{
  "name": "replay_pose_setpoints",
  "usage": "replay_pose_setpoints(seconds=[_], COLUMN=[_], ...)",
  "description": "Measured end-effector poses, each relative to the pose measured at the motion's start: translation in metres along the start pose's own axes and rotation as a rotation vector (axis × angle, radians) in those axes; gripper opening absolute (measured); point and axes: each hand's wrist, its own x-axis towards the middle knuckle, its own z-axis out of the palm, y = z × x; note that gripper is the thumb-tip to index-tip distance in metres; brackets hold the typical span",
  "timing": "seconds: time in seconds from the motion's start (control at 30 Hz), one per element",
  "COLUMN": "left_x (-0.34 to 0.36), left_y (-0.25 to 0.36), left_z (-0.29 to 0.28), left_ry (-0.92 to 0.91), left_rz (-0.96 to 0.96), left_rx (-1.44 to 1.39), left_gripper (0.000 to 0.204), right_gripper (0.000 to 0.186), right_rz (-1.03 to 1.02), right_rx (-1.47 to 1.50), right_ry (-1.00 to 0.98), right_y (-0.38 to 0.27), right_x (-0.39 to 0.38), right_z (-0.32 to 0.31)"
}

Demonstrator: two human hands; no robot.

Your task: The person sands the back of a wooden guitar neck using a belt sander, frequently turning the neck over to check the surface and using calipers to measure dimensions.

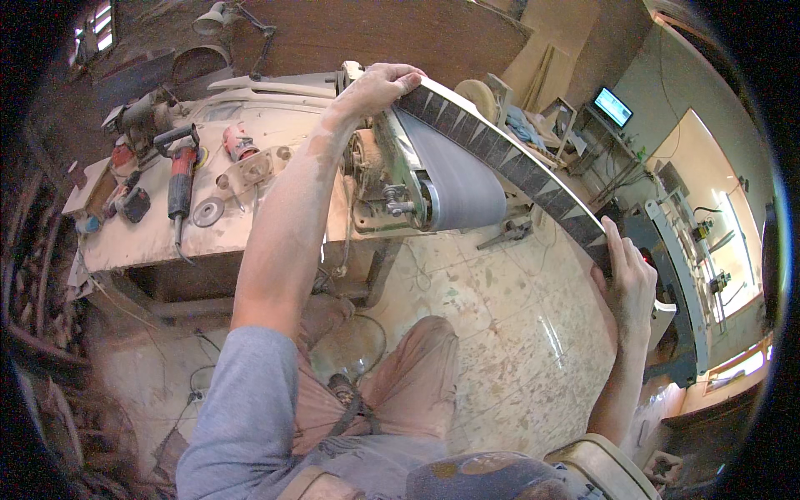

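A long, narrow board (508,160) with a dark face, pale triangular inlays and a white edge slants from upper middle down to the right. My left hand (379,88) is closed round its upper left end. At the lower right end, my right hand (628,271) grips it with fingers over the edge and the thumb side below. Just beside the board is the grey belt (462,187) of a belt sander, running round a roller. The board overlaps the belt's far side; whether they touch, I cannot tell.
Left of the sander, a dusty workbench (125,242) bears an angle grinder (181,171), a red power tool (239,142), a grinding disc (208,212) and a cordless tool (131,200). A desk lamp (210,20) stands behind. To the right are a lit screen (613,107) and a long machine (677,283).
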Motion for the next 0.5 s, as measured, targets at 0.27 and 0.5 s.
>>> replay_pose_setpoints(seconds=[0.27,0.5], left_x=[-0.002,-0.005], left_y=[0.000,0.005], left_z=[0.000,0.000], left_ry=[0.043,0.052], left_rz=[0.025,-0.016], left_rx=[0.020,-0.035], left_gripper=[0.038,0.036], right_gripper=[0.094,0.096], right_rz=[0.008,0.036], right_rx=[0.011,-0.004], right_ry=[-0.024,-0.053], right_y=[0.005,-0.007], right_x=[0.004,0.002], right_z=[0.006,-0.006])
